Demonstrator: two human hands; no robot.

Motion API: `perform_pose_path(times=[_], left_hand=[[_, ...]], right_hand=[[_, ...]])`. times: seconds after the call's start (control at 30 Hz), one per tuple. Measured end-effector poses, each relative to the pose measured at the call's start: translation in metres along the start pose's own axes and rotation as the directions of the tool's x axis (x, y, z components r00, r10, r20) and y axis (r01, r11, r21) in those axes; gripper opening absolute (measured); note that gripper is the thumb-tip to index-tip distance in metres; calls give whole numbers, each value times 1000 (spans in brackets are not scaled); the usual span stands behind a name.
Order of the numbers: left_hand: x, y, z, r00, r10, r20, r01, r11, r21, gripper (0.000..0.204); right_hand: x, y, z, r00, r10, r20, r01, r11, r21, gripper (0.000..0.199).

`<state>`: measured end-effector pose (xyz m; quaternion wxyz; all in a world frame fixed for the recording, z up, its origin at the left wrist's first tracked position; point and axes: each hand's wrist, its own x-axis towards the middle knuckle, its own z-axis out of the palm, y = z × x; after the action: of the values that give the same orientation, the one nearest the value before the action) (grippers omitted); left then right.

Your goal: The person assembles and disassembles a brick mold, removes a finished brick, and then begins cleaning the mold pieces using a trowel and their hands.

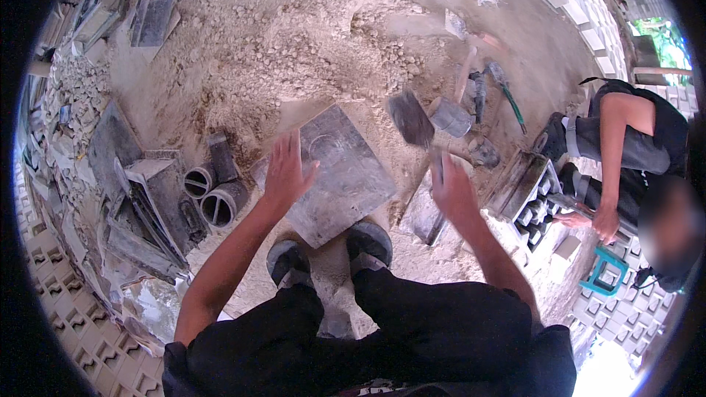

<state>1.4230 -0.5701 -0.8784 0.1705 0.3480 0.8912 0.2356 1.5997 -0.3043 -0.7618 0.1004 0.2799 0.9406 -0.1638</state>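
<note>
A square grey plate (347, 180) lies turned on the ground just in front of my shoes. My left hand (285, 180) is at its left edge, with fingers stretched out and nothing in them; whether it presses on the plate I cannot tell. In my right hand (454, 190) is the handle of a trowel, and its dark flat blade (410, 119) points away from me, slightly blurred. The blade is to the right of the plate, near a grey metal can (451, 117). Under the right forearm lies a long rectangular slab (425, 213).
Loose pale sand and lumps (309, 37) spread beyond the plate. Pipe pieces (223, 202) and metal panels (151, 206) lie left. A green-handled hammer (507, 92) lies right. A person (621, 129) crouches there by a mould (535, 213), near a teal stool (607, 272) and stacked blocks.
</note>
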Motion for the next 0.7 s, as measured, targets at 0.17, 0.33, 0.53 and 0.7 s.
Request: perform_pose_path(times=[0.17, 0.33, 0.53, 0.7], left_hand=[[-10, 0, 4, 1000, 24, 1, -24, 998, 52, 80], [-10, -6, 4, 996, 86, -31, -84, 994, 70, 79], [-9, -4, 4, 994, 103, -33, -101, 994, 50, 78], [-9, -8, 9, 997, 73, -31, -70, 994, 79, 79]], right_hand=[[-79, 23, 40, 996, 58, 73, -65, 992, 106, 42], [42, -18, 57, 997, -72, 38, 65, 985, 157, 31], [155, -89, -19, 947, -251, 199, 280, 951, -134, 28], [82, -18, -40, 960, -203, 196, 244, 946, -214, 28]])
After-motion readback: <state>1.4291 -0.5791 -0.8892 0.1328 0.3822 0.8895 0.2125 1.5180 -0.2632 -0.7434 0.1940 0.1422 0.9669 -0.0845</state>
